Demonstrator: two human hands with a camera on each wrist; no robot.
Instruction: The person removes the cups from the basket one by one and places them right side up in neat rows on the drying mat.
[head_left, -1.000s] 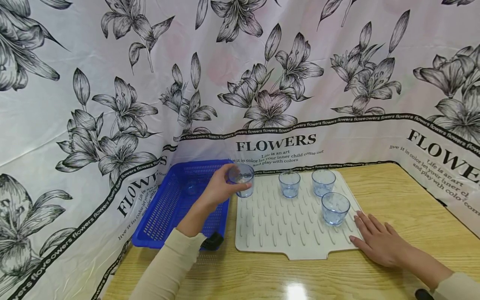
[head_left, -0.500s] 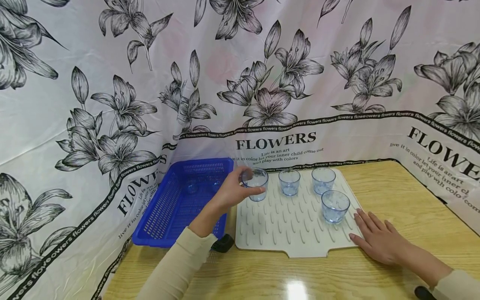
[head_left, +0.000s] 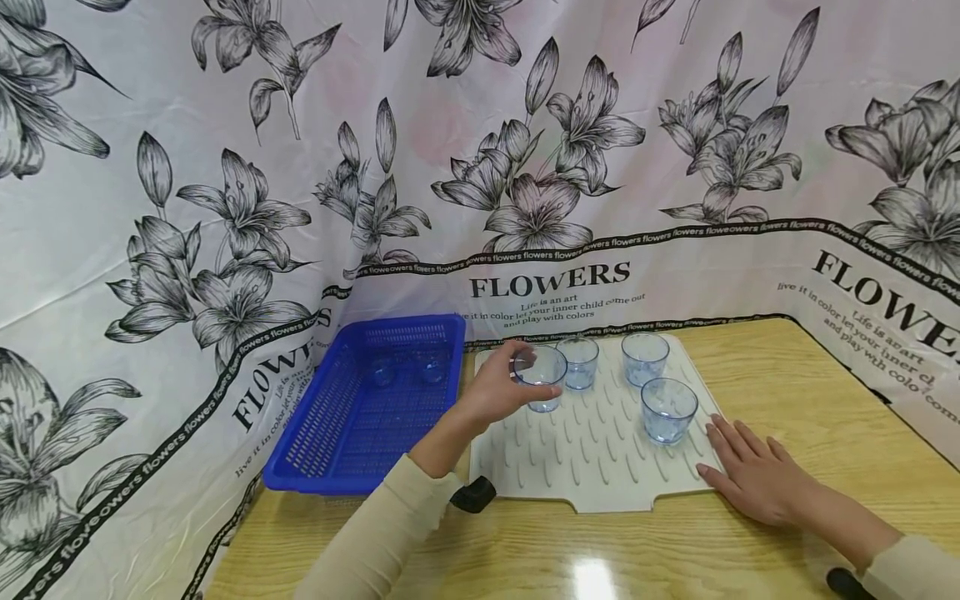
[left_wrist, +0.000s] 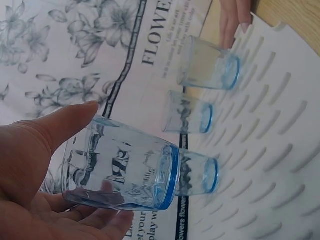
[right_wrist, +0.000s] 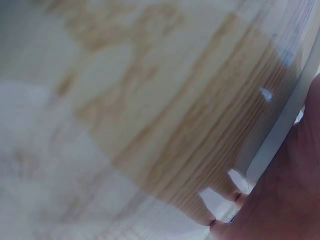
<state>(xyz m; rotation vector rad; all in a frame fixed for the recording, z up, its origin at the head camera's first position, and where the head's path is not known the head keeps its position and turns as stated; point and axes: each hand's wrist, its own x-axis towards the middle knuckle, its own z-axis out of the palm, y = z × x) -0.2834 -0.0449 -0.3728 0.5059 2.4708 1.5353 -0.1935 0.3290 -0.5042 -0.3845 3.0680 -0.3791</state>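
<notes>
My left hand (head_left: 498, 390) grips a clear bluish drinking glass (left_wrist: 125, 167) round its side, thumb on one side and fingers on the other. In the head view this glass is above the left part of a white ridged drying mat (head_left: 517, 467) and overlaps a standing glass (head_left: 583, 364) behind it. Two more glasses stand upright on the mat's right part: a back glass (head_left: 645, 360) and a nearer glass (head_left: 668, 411). My right hand (head_left: 761, 479) lies flat with straight fingers at the mat's right edge, thumb and fingertips at the border.
On the left stands a blue plastic basket (head_left: 300, 479) with two glasses inside, a left one (head_left: 382, 372) and a right one (head_left: 432, 367). Everything rests on a wooden table (head_left: 540, 558). A flower-printed cloth (head_left: 390, 292) hangs behind and to the left.
My left hand has carried the glass rightward from the basket's right edge to above the mat. The right hand has stayed at the mat's edge.
</notes>
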